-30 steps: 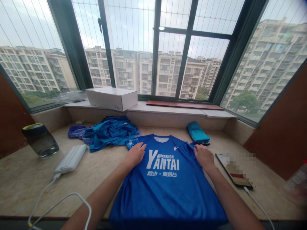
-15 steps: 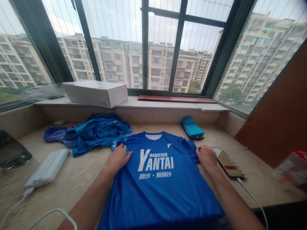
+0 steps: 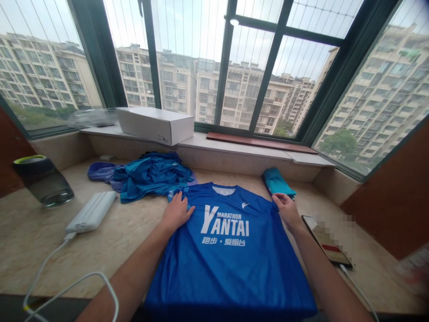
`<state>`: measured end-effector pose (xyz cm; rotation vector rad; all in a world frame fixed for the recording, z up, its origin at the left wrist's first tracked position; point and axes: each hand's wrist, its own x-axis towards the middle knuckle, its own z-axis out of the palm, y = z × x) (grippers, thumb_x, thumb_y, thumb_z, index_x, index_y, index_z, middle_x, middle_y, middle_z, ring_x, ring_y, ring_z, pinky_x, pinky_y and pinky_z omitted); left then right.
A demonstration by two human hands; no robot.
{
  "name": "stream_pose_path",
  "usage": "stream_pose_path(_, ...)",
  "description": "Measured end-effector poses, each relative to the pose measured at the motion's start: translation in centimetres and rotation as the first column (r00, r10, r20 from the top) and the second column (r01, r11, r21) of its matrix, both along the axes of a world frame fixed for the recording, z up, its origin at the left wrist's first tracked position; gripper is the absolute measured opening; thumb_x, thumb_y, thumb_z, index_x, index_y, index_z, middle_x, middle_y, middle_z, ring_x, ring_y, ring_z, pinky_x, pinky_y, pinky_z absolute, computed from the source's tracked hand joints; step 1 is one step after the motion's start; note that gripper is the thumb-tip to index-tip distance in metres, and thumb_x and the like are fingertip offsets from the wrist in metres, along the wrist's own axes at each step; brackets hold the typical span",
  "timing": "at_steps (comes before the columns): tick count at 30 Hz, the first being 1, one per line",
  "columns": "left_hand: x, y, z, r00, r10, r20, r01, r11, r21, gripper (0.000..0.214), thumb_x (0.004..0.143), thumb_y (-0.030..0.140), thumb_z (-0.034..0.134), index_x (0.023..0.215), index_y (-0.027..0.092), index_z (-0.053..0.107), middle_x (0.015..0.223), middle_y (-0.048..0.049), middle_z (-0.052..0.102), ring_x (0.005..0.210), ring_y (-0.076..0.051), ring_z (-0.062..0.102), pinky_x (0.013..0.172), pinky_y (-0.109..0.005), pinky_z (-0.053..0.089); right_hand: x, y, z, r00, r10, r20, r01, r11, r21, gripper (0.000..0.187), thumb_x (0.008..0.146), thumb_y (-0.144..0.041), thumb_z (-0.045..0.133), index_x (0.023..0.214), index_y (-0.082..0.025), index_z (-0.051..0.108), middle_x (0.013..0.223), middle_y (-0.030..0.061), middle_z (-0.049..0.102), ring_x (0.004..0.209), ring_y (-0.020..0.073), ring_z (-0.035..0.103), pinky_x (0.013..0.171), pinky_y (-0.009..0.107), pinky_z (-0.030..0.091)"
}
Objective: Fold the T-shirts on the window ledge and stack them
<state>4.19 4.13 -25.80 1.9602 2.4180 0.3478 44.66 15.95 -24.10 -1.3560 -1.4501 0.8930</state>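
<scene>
A blue T-shirt (image 3: 231,264) with white "YANTAI MARATHON" print lies flat, front up, on the stone window ledge (image 3: 30,232). My left hand (image 3: 176,212) rests on its left shoulder by the sleeve, fingers stretched out and flat. My right hand (image 3: 285,209) is on the right shoulder, fingers curled at the sleeve seam, seemingly pinching the fabric. Both forearms reach in from the bottom of the view.
A heap of blue clothes (image 3: 150,175) lies left of the shirt, a folded teal garment (image 3: 277,183) behind the right shoulder. A phone (image 3: 326,242) on a cable is at right, a white power bank (image 3: 91,212) and dark bottle (image 3: 43,180) at left, a white box (image 3: 154,124) on the sill.
Both hands slid outward from the chest to the shirt's shoulders and sleeves. The camera swung left and back, so the view shifted.
</scene>
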Motion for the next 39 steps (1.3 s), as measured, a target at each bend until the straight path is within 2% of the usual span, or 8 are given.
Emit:
stream_pose_path(2,0.1,0.0,0.1,1.0,0.01,-0.004,-0.01,1.0,-0.002,0.054,0.094,0.042,0.055,0.134,0.005,0.062,0.155,-0.0262,0.045,0.146,-0.041,0.038,0.12,-0.047,0.032,-1.5,-0.1,0.9,0.936,0.345,0.077,-0.346,0.938,0.003,0.053,0.081,-0.057,0.07,0.115,-0.015,0.069,0.088,0.0076,0.075,0.079,0.0223,0.07,0.072,0.034,0.058)
stream_pose_path(4,0.3,-0.1,0.3,0.999,0.013,-0.032,-0.013,1.0,-0.006,0.056,0.095,0.039,0.054,0.135,0.001,0.06,0.154,-0.0287,0.044,0.146,-0.041,0.039,0.12,-0.046,0.031,-2.6,-0.3,1.0,0.824,0.523,0.218,-0.536,0.844,0.0,0.047,0.09,-0.054,0.062,0.119,-0.017,0.07,0.101,0.0103,0.076,0.091,0.024,0.071,0.082,0.038,0.057)
stream_pose_path(10,1.0,-0.5,1.0,0.993,0.03,-0.115,-0.033,0.999,-0.021,0.059,0.096,0.041,0.052,0.133,-0.004,0.061,0.148,-0.0324,0.05,0.142,-0.042,0.044,0.119,-0.046,0.032,-3.5,-1.2,-2.8,0.639,0.328,0.696,-0.454,0.891,-0.003,0.055,0.1,-0.049,0.046,0.138,-0.013,0.062,0.144,0.0183,0.059,0.136,0.0307,0.053,0.116,0.046,0.038)
stream_pose_path(16,1.3,-0.7,0.7,0.996,0.007,-0.086,-0.014,0.997,-0.077,0.054,0.097,0.041,0.052,0.124,-0.003,0.069,0.138,-0.0337,0.058,0.136,-0.043,0.05,0.115,-0.046,0.037,-4.2,-1.9,-4.3,0.406,0.39,0.826,-0.459,0.869,-0.184,0.075,0.101,-0.069,0.03,0.16,-0.024,0.033,0.17,0.01,0.021,0.157,0.0295,0.014,0.126,0.051,0.013)
stream_pose_path(23,1.2,-0.6,1.0,0.997,0.036,-0.072,-0.041,0.997,-0.067,0.036,0.099,0.013,0.04,0.106,0.012,0.076,0.126,-0.0208,0.07,0.124,-0.032,0.063,0.111,-0.042,0.041,-5.0,-1.3,-5.1,0.376,0.346,0.86,-0.356,0.91,-0.211,0.075,0.101,-0.07,0.02,0.163,-0.027,0.023,0.171,0.0086,0.014,0.158,0.0281,0.01,0.126,0.05,0.011)
stream_pose_path(33,1.9,-1.1,3.8,0.948,0.317,0.028,-0.318,0.945,0.075,0.042,0.108,0.03,0.024,0.125,0.017,0.061,0.1,-0.0167,0.077,0.093,-0.029,0.075,0.08,-0.037,0.054,-5.1,-1.5,-4.9,0.361,0.349,0.865,-0.341,0.913,-0.226,0.072,0.102,-0.068,0.021,0.163,-0.029,0.022,0.171,0.0059,0.013,0.158,0.0264,0.01,0.127,0.049,0.01)
stream_pose_path(36,2.9,-0.8,3.6,0.974,0.021,0.227,-0.079,0.965,0.248,0.045,0.109,0.035,0.023,0.124,0.019,0.062,0.115,-0.0141,0.076,0.108,-0.026,0.072,0.091,-0.033,0.053,-5.1,-1.6,-4.8,0.368,0.342,0.865,-0.343,0.914,-0.216,0.072,0.102,-0.067,0.022,0.163,-0.028,0.023,0.171,0.0061,0.015,0.158,0.027,0.011,0.126,0.049,0.01)
stream_pose_path(39,3.8,-0.2,2.4,0.845,-0.426,0.321,0.341,0.894,0.29,0.05,0.108,0.045,0.026,0.127,0.02,0.064,0.138,-0.0115,0.067,0.132,-0.025,0.059,0.113,-0.037,0.043,-5.0,-1.6,-4.9,0.378,0.341,0.861,-0.346,0.914,-0.211,0.072,0.102,-0.067,0.022,0.163,-0.028,0.024,0.171,0.0065,0.015,0.158,0.0273,0.012,0.126,0.049,0.01)
